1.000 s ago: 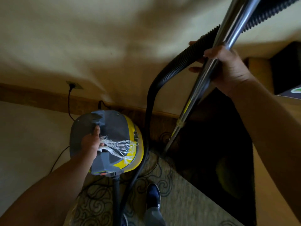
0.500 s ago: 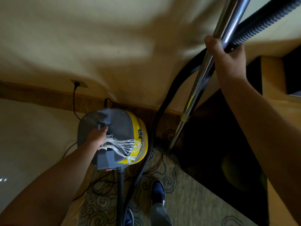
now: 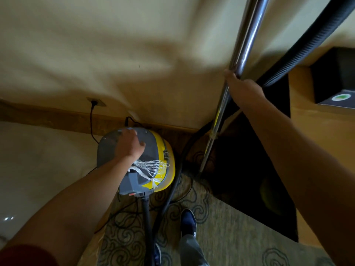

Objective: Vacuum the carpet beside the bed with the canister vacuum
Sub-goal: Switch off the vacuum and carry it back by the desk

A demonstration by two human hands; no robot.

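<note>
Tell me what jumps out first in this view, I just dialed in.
The yellow-and-grey canister vacuum sits centre frame by the wall, with the left hand resting on its grey top. Up right, the right hand grips the shiny metal wand, with the black ribbed hose running alongside. Below lies the swirl-patterned carpet.

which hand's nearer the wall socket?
Left. The left hand rests on the canister, just below and right of the socket. The right hand is far off to the right, with its grip on the wand.
</note>
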